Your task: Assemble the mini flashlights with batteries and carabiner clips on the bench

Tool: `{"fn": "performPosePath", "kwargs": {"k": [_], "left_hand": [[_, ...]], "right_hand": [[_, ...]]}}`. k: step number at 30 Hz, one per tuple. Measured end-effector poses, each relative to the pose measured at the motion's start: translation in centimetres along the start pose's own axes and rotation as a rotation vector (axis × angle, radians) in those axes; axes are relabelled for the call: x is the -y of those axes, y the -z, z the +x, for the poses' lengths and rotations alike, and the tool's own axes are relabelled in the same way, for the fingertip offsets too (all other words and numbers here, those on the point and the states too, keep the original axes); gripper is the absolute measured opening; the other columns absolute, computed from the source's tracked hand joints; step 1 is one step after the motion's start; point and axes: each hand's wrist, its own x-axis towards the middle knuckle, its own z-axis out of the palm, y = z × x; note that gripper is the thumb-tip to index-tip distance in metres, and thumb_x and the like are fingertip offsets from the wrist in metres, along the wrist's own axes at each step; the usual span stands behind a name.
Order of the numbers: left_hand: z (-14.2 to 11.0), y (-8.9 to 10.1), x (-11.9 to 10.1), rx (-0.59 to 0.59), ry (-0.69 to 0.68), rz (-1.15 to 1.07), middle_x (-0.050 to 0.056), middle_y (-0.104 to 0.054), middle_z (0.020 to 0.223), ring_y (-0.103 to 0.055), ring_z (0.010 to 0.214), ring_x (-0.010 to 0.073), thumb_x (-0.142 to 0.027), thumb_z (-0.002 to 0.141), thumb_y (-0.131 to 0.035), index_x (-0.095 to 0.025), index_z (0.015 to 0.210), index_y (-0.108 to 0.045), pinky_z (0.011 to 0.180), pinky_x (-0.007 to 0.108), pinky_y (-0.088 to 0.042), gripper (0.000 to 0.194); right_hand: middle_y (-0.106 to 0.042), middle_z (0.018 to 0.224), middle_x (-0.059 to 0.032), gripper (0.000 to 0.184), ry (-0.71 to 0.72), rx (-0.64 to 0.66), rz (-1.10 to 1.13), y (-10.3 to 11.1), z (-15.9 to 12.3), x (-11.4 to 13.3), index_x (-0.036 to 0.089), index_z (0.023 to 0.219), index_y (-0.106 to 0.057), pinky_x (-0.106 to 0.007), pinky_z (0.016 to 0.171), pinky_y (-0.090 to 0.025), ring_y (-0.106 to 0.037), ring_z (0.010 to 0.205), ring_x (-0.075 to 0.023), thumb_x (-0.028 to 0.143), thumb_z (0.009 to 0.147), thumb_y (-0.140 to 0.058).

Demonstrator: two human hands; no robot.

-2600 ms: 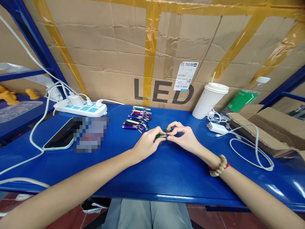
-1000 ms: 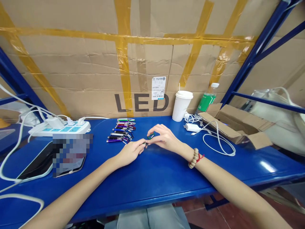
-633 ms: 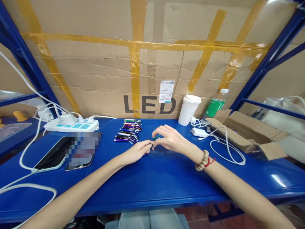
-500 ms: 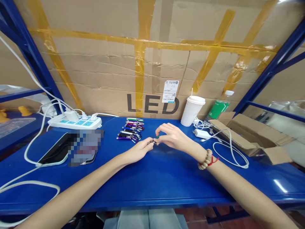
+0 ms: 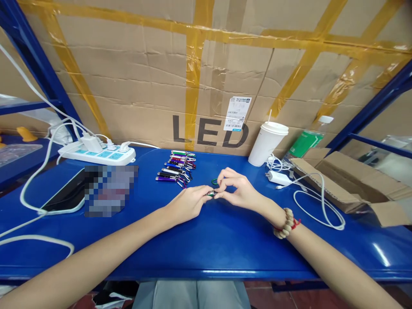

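Note:
Both hands meet over the middle of the blue table (image 5: pixel 206 240). My left hand (image 5: pixel 188 203) pinches the body of a small green keychain flashlight (image 5: pixel 211 193). My right hand (image 5: pixel 238 192) pinches its other end, where a green clip (image 5: pixel 214 182) shows beside the fingers. A bead bracelet (image 5: pixel 285 225) is on my right wrist. A row of several more small flashlights (image 5: pixel 176 168) in purple, blue, red, silver and green lies just behind my left hand.
A white power strip (image 5: pixel 98 152) with chargers sits back left, a phone (image 5: pixel 66 195) and white cables front left. A white lidded cup (image 5: pixel 266 143), a charger with coiled cable (image 5: pixel 317 201), a green bottle (image 5: pixel 305 141) and an open cardboard box (image 5: pixel 350 184) stand right. A taped cardboard wall (image 5: pixel 206 73) backs the table.
The view has swung right and back left, then tilted down. Both hands have stayed together on the green flashlight; the right fingers have closed in more tightly on its end.

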Motion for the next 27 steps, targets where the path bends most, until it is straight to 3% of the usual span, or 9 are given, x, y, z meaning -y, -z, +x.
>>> {"fn": "performPosePath", "kwargs": {"k": [5, 12, 18, 21, 24, 27], "left_hand": [[0.1, -0.2, 0.0, -0.145, -0.044, 0.121, 0.007, -0.065, 0.085, -0.061, 0.077, 0.0168, -0.017, 0.089, -0.037, -0.014, 0.096, -0.057, 0.070, 0.027, -0.049, 0.022], [0.5, -0.2, 0.5, -0.125, 0.002, 0.149, 0.007, -0.065, 0.103, -0.061, 0.094, 0.0183, -0.020, 0.090, -0.038, -0.018, 0.112, -0.054, 0.084, 0.033, -0.049, 0.027], [0.6, -0.2, 0.0, -0.105, 0.111, 0.041, 0.004, -0.065, 0.106, -0.060, 0.095, 0.0171, -0.019, 0.089, -0.040, -0.020, 0.107, -0.055, 0.085, 0.028, -0.047, 0.023], [0.6, -0.4, -0.1, -0.082, 0.205, -0.025, 0.003, -0.064, 0.104, -0.061, 0.092, 0.0165, -0.020, 0.089, -0.041, -0.021, 0.107, -0.053, 0.079, 0.026, -0.047, 0.022], [0.7, -0.5, -0.1, -0.066, 0.279, -0.098, 0.002, -0.066, 0.093, -0.062, 0.080, 0.0147, -0.021, 0.089, -0.041, -0.021, 0.106, -0.053, 0.072, 0.023, -0.046, 0.021], [0.8, -0.5, -0.2, -0.034, 0.311, -0.161, 0.000, -0.064, 0.079, -0.060, 0.069, 0.0123, -0.019, 0.088, -0.039, -0.020, 0.104, -0.054, 0.066, 0.021, -0.044, 0.022]], "right_hand": [[-0.052, 0.068, -0.0019, 0.031, -0.173, -0.104, 0.120, -0.9, -0.1, 0.4, 0.017, 0.055, -0.054, -0.030, 0.065, -0.041, -0.050, 0.066, -0.0130, 0.039, 0.074, -0.064], [-0.056, 0.071, -0.0026, 0.032, -0.384, -0.143, 0.143, -1.5, -0.3, 0.0, 0.018, 0.057, -0.058, -0.026, 0.055, -0.041, -0.050, 0.061, -0.0117, 0.046, 0.071, -0.064], [-0.057, 0.070, -0.0022, 0.030, -0.414, -0.149, 0.131, -1.7, -0.7, -0.5, 0.018, 0.058, -0.057, -0.025, 0.050, -0.040, -0.051, 0.059, -0.0115, 0.045, 0.071, -0.065], [-0.058, 0.074, -0.0024, 0.024, -0.399, -0.163, 0.126, -1.5, -1.0, -1.0, 0.019, 0.070, -0.062, -0.024, 0.048, -0.040, -0.052, 0.060, -0.0116, 0.042, 0.068, -0.069], [-0.060, 0.077, -0.0032, 0.022, -0.333, -0.136, 0.203, -1.2, -1.1, -1.5, 0.021, 0.083, -0.067, -0.023, 0.047, -0.040, -0.053, 0.059, -0.0111, 0.038, 0.071, -0.067], [-0.061, 0.075, -0.0037, 0.017, -0.297, -0.123, 0.298, -1.0, -1.0, -1.8, 0.020, 0.075, -0.070, -0.023, 0.047, -0.039, -0.054, 0.061, -0.0117, 0.036, 0.073, -0.066]]}}
